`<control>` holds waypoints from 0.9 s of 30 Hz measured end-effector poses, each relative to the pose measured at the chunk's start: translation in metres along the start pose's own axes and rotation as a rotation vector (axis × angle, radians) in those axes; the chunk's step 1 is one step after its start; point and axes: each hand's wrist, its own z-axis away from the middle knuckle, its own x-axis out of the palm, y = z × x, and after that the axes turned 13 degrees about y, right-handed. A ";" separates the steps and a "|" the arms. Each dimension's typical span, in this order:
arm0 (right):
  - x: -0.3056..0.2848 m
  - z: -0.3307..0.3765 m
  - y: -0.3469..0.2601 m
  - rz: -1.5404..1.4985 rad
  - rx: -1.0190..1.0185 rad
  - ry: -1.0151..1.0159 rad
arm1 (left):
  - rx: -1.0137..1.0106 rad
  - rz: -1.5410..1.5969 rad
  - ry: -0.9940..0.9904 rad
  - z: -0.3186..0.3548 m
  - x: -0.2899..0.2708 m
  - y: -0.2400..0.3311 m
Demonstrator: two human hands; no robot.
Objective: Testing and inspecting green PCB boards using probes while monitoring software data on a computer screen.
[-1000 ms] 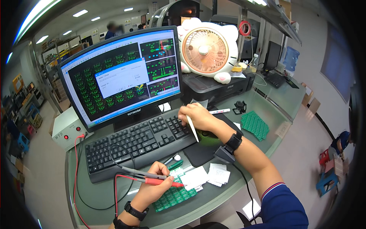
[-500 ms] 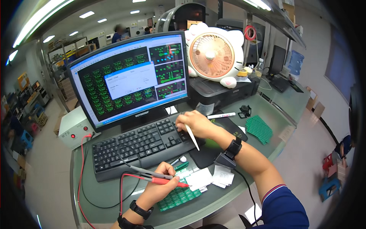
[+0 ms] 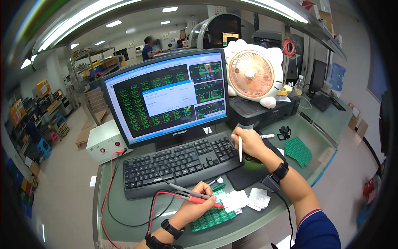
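My left hand (image 3: 191,211) is closed around two test probes. The red probe (image 3: 200,200) points toward a white paper slip (image 3: 237,201), and the grey probe (image 3: 191,191) lies alongside it. Beneath them is a green circuit board panel (image 3: 209,220), partly covered by the slip and my hand. At the right end of the black keyboard (image 3: 180,162), my right hand (image 3: 252,143) grips a slim white pen-like stick (image 3: 240,150) pointing downward. Its fingertips are over the number keys; whether one is pressed cannot be seen.
A monitor (image 3: 176,133) with a dialog box stands behind the keyboard, beside a white box (image 3: 103,143) with red sockets. Printer (image 3: 261,118), cat-shaped fan (image 3: 251,74), mouse pad (image 3: 253,176), stacked green boards (image 3: 298,152) and paper slips (image 3: 259,199) sit rightward. Probe cables (image 3: 108,195) loop at left.
The whole view has shifted, so the bench appears farther right and lower. In my right hand the white stick has turned more upright. My left hand still holds both probes over the board.
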 end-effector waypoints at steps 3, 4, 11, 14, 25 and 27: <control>-0.012 0.011 0.000 -0.013 0.112 -0.185 | -0.017 -0.001 0.003 0.003 0.002 0.004; -0.015 0.014 0.001 -0.022 0.046 -0.139 | -0.041 0.024 0.008 0.004 0.002 0.007; -0.010 0.032 -0.010 -0.247 -0.146 -0.109 | 0.049 0.124 0.052 0.004 -0.027 0.034; -0.013 0.039 -0.027 -0.216 -0.247 -0.115 | 0.108 0.034 0.156 0.010 -0.051 0.039; -0.025 0.107 -0.125 -0.235 -0.792 -0.684 | 0.171 -0.682 0.530 0.024 -0.071 0.034; -0.022 0.112 -0.126 -0.174 -0.815 -0.704 | 0.179 -0.696 0.540 0.026 -0.071 0.035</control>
